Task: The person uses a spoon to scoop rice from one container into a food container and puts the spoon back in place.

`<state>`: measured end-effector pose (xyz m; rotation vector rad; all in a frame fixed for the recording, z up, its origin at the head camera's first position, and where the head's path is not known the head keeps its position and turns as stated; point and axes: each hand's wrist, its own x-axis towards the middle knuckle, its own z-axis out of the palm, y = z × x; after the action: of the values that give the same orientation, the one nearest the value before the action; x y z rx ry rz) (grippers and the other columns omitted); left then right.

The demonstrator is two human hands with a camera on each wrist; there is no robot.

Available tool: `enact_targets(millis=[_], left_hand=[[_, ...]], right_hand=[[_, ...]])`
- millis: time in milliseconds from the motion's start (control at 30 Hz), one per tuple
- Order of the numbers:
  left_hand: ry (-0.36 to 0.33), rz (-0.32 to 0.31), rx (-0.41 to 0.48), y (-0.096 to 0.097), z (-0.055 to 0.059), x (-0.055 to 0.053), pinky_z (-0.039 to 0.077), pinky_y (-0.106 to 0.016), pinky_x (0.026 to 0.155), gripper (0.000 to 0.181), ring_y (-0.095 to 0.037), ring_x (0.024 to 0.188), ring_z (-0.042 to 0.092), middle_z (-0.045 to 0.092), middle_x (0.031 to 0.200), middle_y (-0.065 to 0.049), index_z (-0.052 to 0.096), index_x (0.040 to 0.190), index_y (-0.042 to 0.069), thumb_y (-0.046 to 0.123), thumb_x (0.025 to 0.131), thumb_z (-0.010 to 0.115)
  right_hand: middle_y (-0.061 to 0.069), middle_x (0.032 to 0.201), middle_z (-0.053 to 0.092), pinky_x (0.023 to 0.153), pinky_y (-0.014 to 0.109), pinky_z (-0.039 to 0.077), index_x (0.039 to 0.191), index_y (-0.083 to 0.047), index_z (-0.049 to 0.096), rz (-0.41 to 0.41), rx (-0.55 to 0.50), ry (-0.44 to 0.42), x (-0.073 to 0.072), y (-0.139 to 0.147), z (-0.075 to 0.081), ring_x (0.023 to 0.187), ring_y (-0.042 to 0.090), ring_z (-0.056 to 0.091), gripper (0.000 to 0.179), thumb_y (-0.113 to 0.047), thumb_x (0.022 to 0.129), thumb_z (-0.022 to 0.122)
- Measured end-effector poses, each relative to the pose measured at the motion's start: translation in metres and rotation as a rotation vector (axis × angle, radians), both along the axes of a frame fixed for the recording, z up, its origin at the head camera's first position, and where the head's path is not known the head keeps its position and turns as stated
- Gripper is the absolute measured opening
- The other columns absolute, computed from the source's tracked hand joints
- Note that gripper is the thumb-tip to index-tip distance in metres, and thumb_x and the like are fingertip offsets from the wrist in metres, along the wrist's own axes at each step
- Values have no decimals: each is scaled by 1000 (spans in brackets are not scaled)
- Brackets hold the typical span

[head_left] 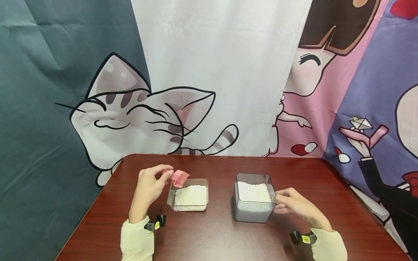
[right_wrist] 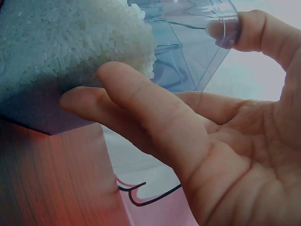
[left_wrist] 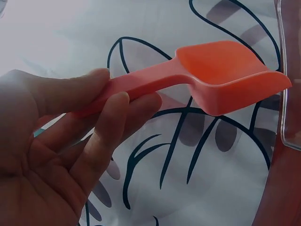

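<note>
My left hand [head_left: 151,185] pinches the handle of a pink plastic scoop [left_wrist: 225,77] between thumb and fingers. In the head view the scoop hangs tilted over the back left corner of a shallow clear tray [head_left: 187,208]. White rice [head_left: 192,195] fills much of that tray; no rice shows in the scoop's bowl. On the right, a taller bluish clear box [head_left: 251,214] holds more rice [right_wrist: 56,42]. My right hand [head_left: 295,204] holds this box at its right side, thumb [right_wrist: 261,30] at one wall and fingers [right_wrist: 146,106] along another.
Both containers stand on a reddish-brown wooden table [head_left: 222,232], with a gap between them. Behind the table hangs a printed cloth [head_left: 222,72] with cartoon figures. Each wrist carries a small black camera [head_left: 156,222] on a strap.
</note>
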<state>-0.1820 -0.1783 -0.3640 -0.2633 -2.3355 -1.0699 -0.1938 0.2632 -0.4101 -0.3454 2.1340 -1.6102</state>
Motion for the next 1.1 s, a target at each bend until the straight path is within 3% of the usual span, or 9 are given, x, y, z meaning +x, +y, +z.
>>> enact_targets(millis=[200, 333, 433, 633, 900, 1000, 1100], left_hand=[[17, 11, -13, 5, 3, 0, 46, -19, 49, 9, -6, 50, 54, 59, 58, 6, 72, 86, 12, 8, 79, 71], [19, 23, 50, 13, 3, -1, 48, -15, 51, 8, -10, 55, 60, 66, 67, 0, 72, 87, 11, 9, 79, 71], [-2, 19, 153, 22, 2, -2, 51, -14, 51, 8, -14, 58, 65, 68, 72, -4, 72, 87, 8, 8, 80, 70], [-44, -47, 314, 52, 6, -5, 55, -21, 50, 9, -18, 57, 66, 68, 73, -11, 70, 90, 3, 6, 82, 67], [-113, -193, 736, 82, 6, -15, 58, -33, 52, 12, -27, 58, 67, 65, 77, -30, 65, 90, -9, 0, 82, 65], [-141, -235, 829, 96, 6, -16, 58, -33, 52, 13, -27, 58, 67, 62, 78, -34, 63, 90, -13, -2, 82, 64], [-153, -264, 860, 112, 13, -13, 58, -32, 50, 14, -32, 59, 67, 62, 78, -35, 62, 91, -16, -6, 82, 62]], right_hand=[[19, 98, 61, 78, 41, 55, 105, 17, 54, -10, -2, 4, 1, 1, 1, 87, 27, 64, 32, -12, 92, 48], [16, 93, 60, 79, 42, 55, 96, 13, 57, -9, -11, 0, 2, 0, 0, 86, 27, 64, 26, -11, 91, 48], [14, 89, 60, 79, 42, 55, 87, 8, 57, -5, -17, -13, 1, -1, -2, 84, 29, 64, 22, -12, 92, 49], [14, 82, 59, 80, 44, 54, 74, 3, 53, -14, -11, -10, 0, 1, -1, 83, 34, 64, 25, -15, 91, 53], [17, 94, 62, 78, 40, 55, 98, 14, 58, -18, 3, -1, 3, -2, 1, 85, 28, 65, 29, -13, 91, 49], [17, 95, 62, 78, 40, 55, 99, 14, 57, -18, -8, -2, 3, -2, 1, 85, 27, 64, 28, -11, 90, 49], [16, 93, 61, 78, 41, 55, 94, 13, 57, -18, -14, -5, 2, -1, 0, 85, 27, 64, 25, -11, 90, 49]])
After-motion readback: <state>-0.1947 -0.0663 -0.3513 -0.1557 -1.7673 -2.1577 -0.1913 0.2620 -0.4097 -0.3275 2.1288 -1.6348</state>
